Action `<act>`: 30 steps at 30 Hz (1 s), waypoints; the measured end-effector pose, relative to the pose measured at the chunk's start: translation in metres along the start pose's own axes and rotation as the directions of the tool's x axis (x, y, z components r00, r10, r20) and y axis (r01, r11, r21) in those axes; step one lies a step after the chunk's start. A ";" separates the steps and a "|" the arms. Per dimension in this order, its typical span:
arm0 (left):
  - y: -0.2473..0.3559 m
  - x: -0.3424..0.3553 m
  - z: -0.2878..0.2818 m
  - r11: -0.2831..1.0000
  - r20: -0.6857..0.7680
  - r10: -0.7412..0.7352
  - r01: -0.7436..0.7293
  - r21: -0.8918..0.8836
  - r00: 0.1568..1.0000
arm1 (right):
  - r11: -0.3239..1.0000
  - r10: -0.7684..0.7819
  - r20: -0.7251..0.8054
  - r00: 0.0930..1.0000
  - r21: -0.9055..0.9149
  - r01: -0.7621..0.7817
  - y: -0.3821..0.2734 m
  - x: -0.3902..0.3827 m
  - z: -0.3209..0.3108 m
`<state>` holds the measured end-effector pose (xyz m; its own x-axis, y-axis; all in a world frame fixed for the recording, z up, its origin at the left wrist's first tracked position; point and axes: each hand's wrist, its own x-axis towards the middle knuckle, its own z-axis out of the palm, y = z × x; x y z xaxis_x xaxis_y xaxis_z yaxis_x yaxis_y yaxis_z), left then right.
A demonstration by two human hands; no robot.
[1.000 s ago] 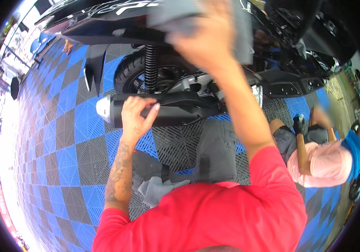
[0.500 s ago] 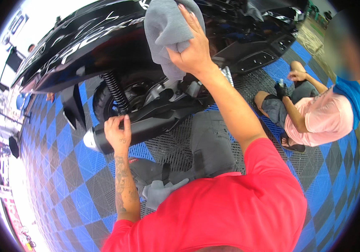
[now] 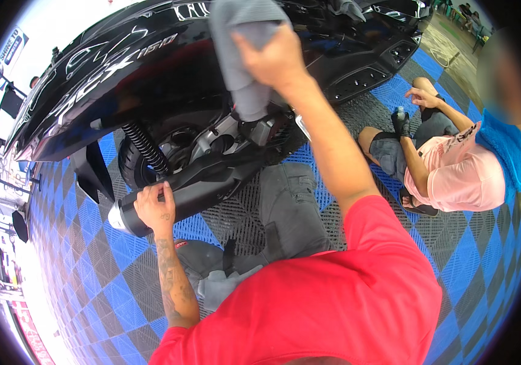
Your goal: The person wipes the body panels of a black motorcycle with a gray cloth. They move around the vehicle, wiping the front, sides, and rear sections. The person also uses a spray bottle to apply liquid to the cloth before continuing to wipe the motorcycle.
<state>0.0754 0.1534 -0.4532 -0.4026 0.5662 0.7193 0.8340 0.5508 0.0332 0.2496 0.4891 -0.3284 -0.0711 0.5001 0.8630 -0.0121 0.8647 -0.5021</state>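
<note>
A glossy black scooter (image 3: 123, 82) stands across the far side in front of me. My right hand (image 3: 274, 61), slightly blurred by motion, grips a grey cloth (image 3: 240, 67) with the fingers wrapped into it. The cloth lies against the scooter's dark side panel, and its lower end hangs over the parts above the wheel. To the left, my left hand (image 3: 155, 208) rests with its fingers laid out on the black exhaust muffler (image 3: 196, 198). It holds nothing.
A second grey cloth (image 3: 221, 287) lies at my lap. To the right, a person in a pink shirt (image 3: 455, 170) squats close to the scooter, a small bottle in a black-gloved hand (image 3: 401, 123). Blue and grey floor tiles (image 3: 102, 243) spread underneath. A coil spring (image 3: 145, 149) stands beside the rear tyre.
The scooter sits a little further left in the view. My right hand has shifted with the cloth along the panel, and the cloth's folds have changed. My left hand stays on the muffler.
</note>
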 end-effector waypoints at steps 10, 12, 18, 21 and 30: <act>0.007 0.001 0.012 0.999 -0.058 0.019 -0.017 0.044 0.998 | 0.923 0.283 0.008 0.959 -0.274 -0.271 0.225 0.025 -0.097; 0.007 0.002 0.012 0.998 -0.056 0.020 -0.016 0.061 0.998 | 0.893 0.436 -0.064 0.898 -0.092 -0.440 0.194 0.028 -0.075; 0.003 0.000 0.006 0.996 -0.068 0.027 -0.020 0.091 0.997 | 0.976 0.169 0.016 0.986 0.135 -0.169 0.000 0.007 0.011; 0.002 -0.002 0.008 0.992 -0.062 0.025 -0.017 0.121 0.998 | 0.959 -0.284 -0.054 0.957 -0.024 0.284 0.005 0.007 0.016; 0.009 0.003 0.012 0.996 -0.088 0.052 -0.046 0.072 0.995 | 0.922 0.380 -0.114 0.918 -0.037 -0.386 0.171 0.022 -0.072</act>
<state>0.0774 0.1675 -0.4593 -0.3237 0.5375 0.7786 0.8224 0.5668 -0.0494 0.3178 0.6511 -0.3908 0.0442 0.7929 0.6078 0.0531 0.6057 -0.7939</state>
